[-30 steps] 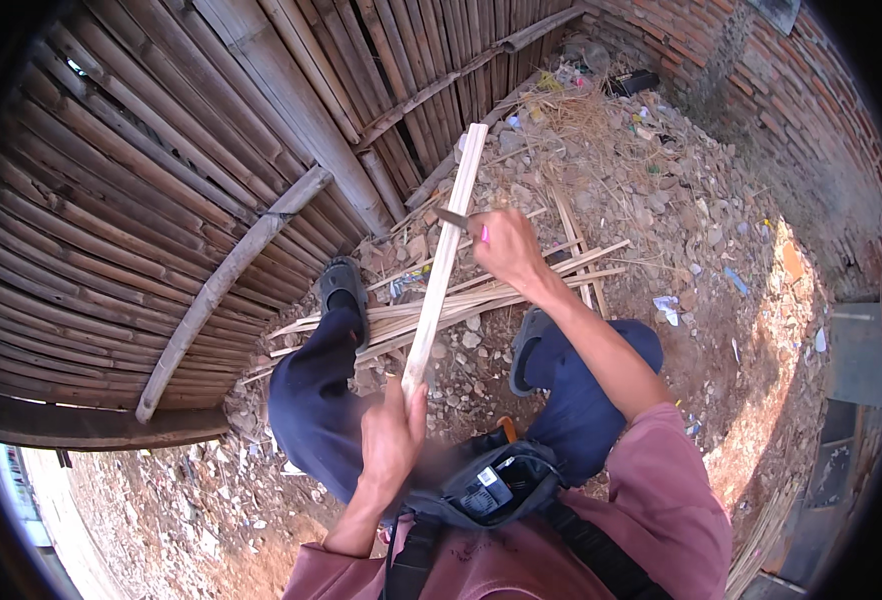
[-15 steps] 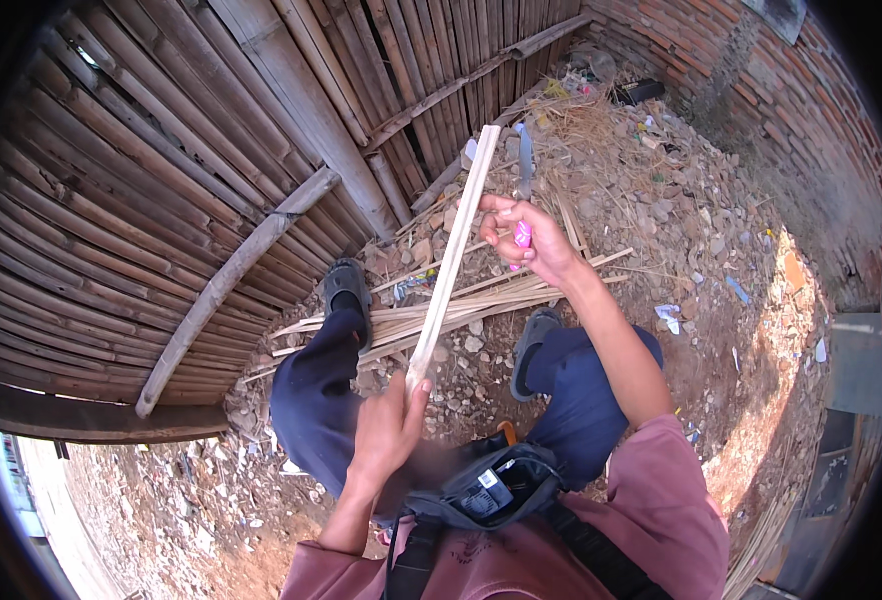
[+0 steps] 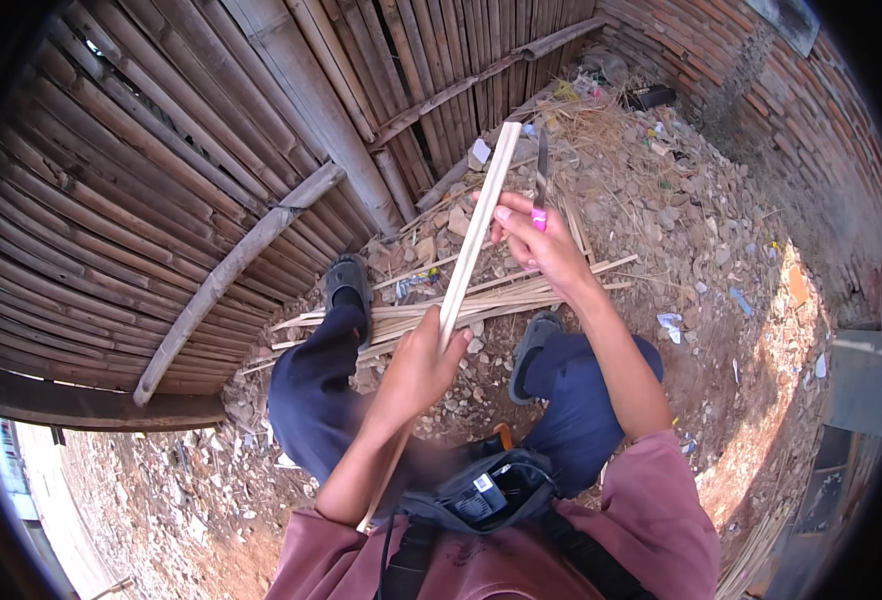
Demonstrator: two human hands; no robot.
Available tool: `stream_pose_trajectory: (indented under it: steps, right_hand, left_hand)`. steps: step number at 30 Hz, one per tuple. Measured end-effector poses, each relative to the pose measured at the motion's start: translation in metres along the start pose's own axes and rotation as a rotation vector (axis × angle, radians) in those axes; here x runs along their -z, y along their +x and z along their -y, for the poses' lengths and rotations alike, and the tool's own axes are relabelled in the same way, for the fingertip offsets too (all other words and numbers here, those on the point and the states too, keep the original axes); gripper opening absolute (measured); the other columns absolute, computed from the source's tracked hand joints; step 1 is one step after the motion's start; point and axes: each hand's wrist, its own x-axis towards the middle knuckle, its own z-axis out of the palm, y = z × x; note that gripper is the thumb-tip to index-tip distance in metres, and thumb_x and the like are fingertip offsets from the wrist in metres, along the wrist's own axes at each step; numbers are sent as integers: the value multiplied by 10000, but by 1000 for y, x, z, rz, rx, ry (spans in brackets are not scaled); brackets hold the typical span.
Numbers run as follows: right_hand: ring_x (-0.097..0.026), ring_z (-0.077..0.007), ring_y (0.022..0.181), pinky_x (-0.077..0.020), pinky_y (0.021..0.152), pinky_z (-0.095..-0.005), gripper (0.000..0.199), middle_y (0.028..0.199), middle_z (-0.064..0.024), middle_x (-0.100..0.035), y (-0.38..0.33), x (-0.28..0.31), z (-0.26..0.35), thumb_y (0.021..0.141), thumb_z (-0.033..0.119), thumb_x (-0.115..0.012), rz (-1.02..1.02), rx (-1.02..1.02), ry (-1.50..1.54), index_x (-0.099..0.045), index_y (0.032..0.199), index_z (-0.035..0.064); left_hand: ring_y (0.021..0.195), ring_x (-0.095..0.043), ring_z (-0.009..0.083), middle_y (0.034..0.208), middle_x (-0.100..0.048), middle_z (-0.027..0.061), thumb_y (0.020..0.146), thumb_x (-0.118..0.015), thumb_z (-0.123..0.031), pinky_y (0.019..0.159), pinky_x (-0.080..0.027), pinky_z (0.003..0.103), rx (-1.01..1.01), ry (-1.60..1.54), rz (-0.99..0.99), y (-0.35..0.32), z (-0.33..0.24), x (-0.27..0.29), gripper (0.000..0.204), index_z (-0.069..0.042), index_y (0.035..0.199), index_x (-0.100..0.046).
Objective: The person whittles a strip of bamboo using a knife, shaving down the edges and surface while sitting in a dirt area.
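Observation:
A long pale bamboo strip [image 3: 477, 235] slants up and away from me, with a dark line running along its length. Around its lower part my left hand [image 3: 423, 362] is closed, and the strip's tail passes down beside my left forearm. A knife [image 3: 542, 172] with a narrow blade and a pink handle points upward in my right hand [image 3: 549, 250]. The fingers of that hand wrap the handle, while its fingertips reach the strip's right edge; the strip hides part of them. Below, a loose pile of similar bamboo strips [image 3: 391, 325] lies on the ground between my feet.
A bamboo-slat wall [image 3: 151, 200] rises on the left, and a brick wall [image 3: 761, 110] stands at the far right. Stones and litter cover the ground [image 3: 661, 250]. A dark open pouch [image 3: 486, 490] hangs at my waist, between my knees.
My left hand has moved up and right along the bamboo strip, whose tail now shows below it. The strip's top has shifted right. The knife in my right hand has tilted and moved slightly right.

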Motion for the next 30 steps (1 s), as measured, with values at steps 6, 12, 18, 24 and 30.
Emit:
stream_pose_trajectory:
  steps: [6,12,18,24,30]
  right_hand:
    - [-653,-247,944,-519,847,-415,365,1057,-153,-632,-15,-3,-11,1063,244,-640,-365,384,-709,-514,1310,8]
    - [-718,-318,959,-547,815,-419,209,1081,-149,-677,-37,-22,-16,1012,160,-694,27,408,-731,-585,1121,19]
    - [-738,-326,816,-556,698,-405,190,932,-136,-727,-42,-46,-31,971,153,-762,158,429,-793,-638,1051,33]
    - [-714,-326,707,-533,617,-421,224,866,-111,-729,-40,-49,-37,964,233,-769,133,438,-744,-640,985,51]
    - [-685,-269,626,-499,578,-366,248,731,-114,-678,-43,-58,-40,918,181,-835,73,471,-683,-657,855,20]
  left_hand:
    - [605,-442,75,718,-473,-40,1102,-607,-352,549,-377,286,59,-281,26,11,33,-6,335,-26,1032,-583]
    - [531,-292,32,710,-351,-68,1146,-357,-542,455,-234,238,239,-731,193,12,27,-4,511,-73,1041,-529]
    - [502,-247,35,669,-306,-92,1153,-290,-556,457,-206,243,248,-907,110,5,29,-2,529,-89,1038,-510]
    - [458,-320,48,650,-368,-39,1119,-189,-642,386,-278,234,195,-755,99,6,37,0,652,-81,948,-473]
    - [545,-317,54,643,-372,-54,1158,-286,-551,496,-258,263,176,-711,44,2,32,4,566,-90,892,-480]
